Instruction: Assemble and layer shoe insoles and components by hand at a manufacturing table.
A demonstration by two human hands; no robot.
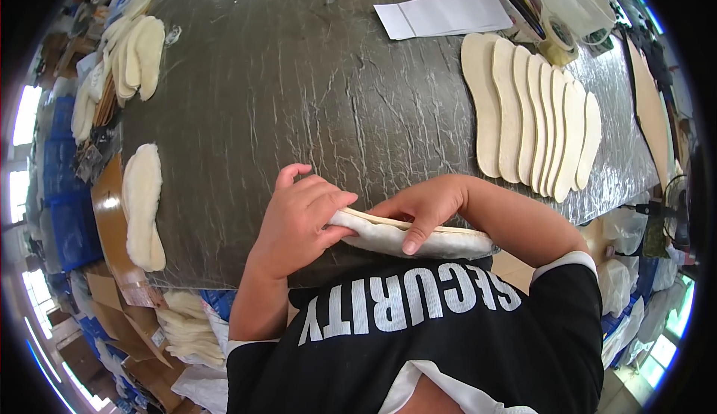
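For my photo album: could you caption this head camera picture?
Left hand and right hand press a fleecy white insole together at the table edge, beside fanned beige insoles.

- A row of flat beige insoles [534, 119] overlaps like fanned cards near the worktop's right edge
- A white paper sheet [442, 12] lies at the far edge, just behind that row
- A tape roll [559, 39] sits at the far right corner
- A fluffy white insole [143, 205] lies along the left edge
- More fluffy insoles [134, 52] are stacked at the far left corner
- The worktop [299, 93] has a dark, wrinkled covering
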